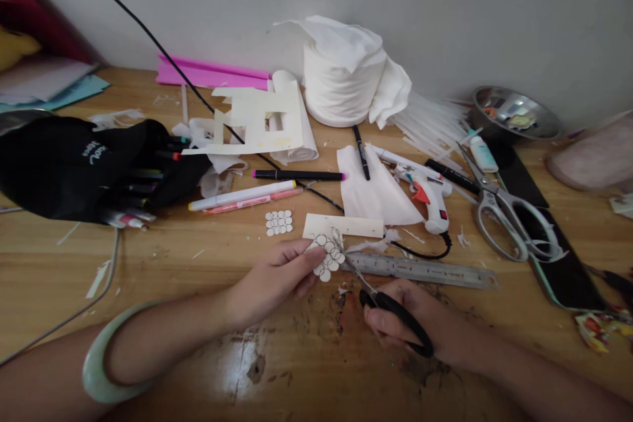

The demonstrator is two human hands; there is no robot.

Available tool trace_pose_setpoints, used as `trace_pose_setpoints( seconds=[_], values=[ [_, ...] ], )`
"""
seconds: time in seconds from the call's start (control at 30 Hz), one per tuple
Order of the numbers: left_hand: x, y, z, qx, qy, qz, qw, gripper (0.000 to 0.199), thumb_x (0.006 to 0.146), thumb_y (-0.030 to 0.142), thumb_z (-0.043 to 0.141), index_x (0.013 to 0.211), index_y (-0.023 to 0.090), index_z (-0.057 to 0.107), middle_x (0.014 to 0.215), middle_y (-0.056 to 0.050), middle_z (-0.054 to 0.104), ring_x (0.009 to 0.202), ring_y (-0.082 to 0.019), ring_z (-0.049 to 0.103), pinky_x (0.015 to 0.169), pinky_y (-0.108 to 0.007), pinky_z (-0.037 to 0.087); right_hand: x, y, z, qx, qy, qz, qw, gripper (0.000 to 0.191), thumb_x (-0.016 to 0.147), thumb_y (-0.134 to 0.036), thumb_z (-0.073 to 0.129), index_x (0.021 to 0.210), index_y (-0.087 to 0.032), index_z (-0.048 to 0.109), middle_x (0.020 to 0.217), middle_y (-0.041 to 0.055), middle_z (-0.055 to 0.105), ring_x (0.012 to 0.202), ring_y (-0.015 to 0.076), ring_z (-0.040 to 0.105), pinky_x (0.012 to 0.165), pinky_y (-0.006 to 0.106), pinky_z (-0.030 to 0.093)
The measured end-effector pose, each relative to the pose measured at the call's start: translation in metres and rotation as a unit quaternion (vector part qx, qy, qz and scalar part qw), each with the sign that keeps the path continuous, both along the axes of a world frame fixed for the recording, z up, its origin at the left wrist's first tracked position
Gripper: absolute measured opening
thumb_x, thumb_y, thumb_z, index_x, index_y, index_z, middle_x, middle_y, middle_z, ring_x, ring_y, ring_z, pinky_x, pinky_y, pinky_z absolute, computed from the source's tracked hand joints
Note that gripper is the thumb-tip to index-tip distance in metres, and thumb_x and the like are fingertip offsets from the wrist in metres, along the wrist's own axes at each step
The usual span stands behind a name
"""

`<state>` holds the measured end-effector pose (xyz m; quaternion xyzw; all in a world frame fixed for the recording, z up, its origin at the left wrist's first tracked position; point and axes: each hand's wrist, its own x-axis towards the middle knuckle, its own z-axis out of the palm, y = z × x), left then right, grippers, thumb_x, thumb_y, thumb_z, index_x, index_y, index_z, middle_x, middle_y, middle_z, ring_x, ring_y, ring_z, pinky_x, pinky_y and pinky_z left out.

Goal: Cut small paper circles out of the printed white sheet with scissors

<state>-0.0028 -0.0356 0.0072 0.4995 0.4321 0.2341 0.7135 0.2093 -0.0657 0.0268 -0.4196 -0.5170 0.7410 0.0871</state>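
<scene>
My left hand point(291, 267) pinches a small white paper piece point(324, 264) with several circles drawn on it. Black-handled scissors point(368, 290) are in my right hand point(410, 316), fingers wrapped round the handles, blades reaching the paper's right edge. Left of and behind my left hand lies another cut piece of circles point(279, 223). Just behind the held paper is a cream paper strip point(356, 226). A metal ruler point(425, 270) lies to the right of the blades.
Markers point(297, 175), a white tissue roll point(343, 82), a glue gun point(435, 201), large grey scissors point(499, 211), a phone point(568, 270) and a metal bowl point(514, 115) sit behind and right. A black bag point(74, 165) with pens is at left; a black cable point(143, 26) crosses diagonally.
</scene>
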Motion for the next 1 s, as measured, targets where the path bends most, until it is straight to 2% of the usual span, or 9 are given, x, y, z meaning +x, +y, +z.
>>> trace_pose_setpoints(
  seconds=[0.63,0.77,1.0],
  values=[
    [-0.0001,-0.0005,0.0003,0.009,0.014,-0.001,1.000,0.038,0.083,0.045,0.041,0.056,0.018,0.039,0.048,0.007,0.036,0.046,-0.008,0.030,0.047,-0.022,0.024,-0.0008,-0.0031,-0.0026,-0.011,-0.035,-0.015,0.999,0.041,0.082,-0.046,0.049,0.055,-0.017,0.038,0.048,-0.0063,0.036,0.041,0.0043,0.029,0.037,0.018,0.022],
    [0.0005,0.0002,0.0015,-0.003,-0.001,-0.003,1.000,0.037,0.083,0.045,0.042,0.058,0.018,0.040,0.047,0.007,0.036,0.046,-0.008,0.030,0.047,-0.022,0.024,-0.0013,-0.0014,-0.0019,-0.012,-0.014,-0.010,1.000,0.042,0.083,-0.044,0.047,0.053,-0.017,0.037,0.046,-0.0072,0.034,0.040,0.0037,0.024,0.037,0.019,0.018],
    [-0.0007,0.0013,-0.0014,-0.014,0.003,0.029,0.999,0.037,0.085,0.048,0.040,0.063,0.018,0.042,0.047,0.006,0.038,0.044,-0.009,0.031,0.046,-0.022,0.023,0.0001,-0.0029,-0.0064,-0.016,0.007,-0.020,1.000,0.043,0.081,-0.047,0.050,0.052,-0.017,0.038,0.046,-0.0067,0.034,0.040,0.0045,0.026,0.037,0.019,0.018]
  ],
)
